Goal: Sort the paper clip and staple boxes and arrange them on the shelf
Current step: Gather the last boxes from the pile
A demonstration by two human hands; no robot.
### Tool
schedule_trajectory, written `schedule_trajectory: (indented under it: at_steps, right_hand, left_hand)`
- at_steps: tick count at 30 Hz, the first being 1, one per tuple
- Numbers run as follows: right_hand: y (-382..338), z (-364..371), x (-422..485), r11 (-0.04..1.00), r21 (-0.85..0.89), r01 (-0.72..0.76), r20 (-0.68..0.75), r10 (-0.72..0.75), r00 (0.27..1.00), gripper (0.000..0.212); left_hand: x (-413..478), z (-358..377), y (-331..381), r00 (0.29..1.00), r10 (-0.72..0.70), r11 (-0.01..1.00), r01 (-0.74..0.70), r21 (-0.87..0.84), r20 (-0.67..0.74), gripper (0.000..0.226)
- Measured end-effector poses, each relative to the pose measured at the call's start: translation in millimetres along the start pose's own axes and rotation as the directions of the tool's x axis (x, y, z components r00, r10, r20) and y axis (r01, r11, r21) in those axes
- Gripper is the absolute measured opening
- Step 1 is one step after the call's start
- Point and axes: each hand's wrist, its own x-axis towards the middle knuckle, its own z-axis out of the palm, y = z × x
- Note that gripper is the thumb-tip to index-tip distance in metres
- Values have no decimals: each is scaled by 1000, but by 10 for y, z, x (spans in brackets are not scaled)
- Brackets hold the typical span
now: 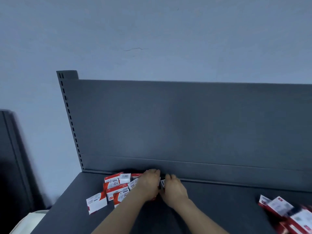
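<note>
Though half hidden, small box between left hand and right hand.

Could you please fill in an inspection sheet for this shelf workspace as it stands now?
Surface: dark grey shelf, with its back panel upright behind.
Job's things: red-and-white boxes jumbled in a left pile; a loose box in front of it; a blurred right pile at the picture's edge; a barcoded box between the hands.
Clutter: nothing seen.
Grippers: left hand lies over boxes, grip hidden; right hand grips the barcoded box.
Cables: nothing seen.
Surroundings: pale wall with a crack; dark panel at left; pale object lower left, unclear.
</note>
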Motion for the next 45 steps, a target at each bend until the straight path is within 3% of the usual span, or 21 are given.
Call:
schedule_trajectory:
  at_steps: [5,10,14,19,27,33,39,45]
  right_hand:
    - [32,121,72,997,63,-44,28,42,999,50]
    - [87,109,18,991,113,-65,-19,67,998,41]
    - [217,-154,-171,979,172,-113,-21,118,993,48]
    - [551,-717,-652,967,240,-92,-150,130,980,45]
    - [1731,-1513,-1567,965,247,-92,-385,185,904,40]
    - [3091,-1808,-2358,949,259,-183,-414,280,866,54]
    - [4325,-1841,-3074,948,225,-224,-336,292,895,49]
    - [4993,-1790,-3362,946,149,-288,-204,314,927,44]
  left_hand:
    - [139,112,-81,992,37,999,-41,34,119,35]
    - [227,120,-86,993,49,996,-57,65,109,26]
    - [284,-3,30,998,66,997,-66,-37,1,30]
    - [193,-295,406,973,93,960,-144,-241,-210,34]
    - [58,-621,2025,893,275,876,-386,-290,-358,40]
    - [-125,-500,3663,842,397,799,-513,-313,-366,47]
    - [-310,-58,5044,850,485,799,-526,-290,-206,46]
    - [-457,403,5763,867,498,836,-488,-251,-24,49]
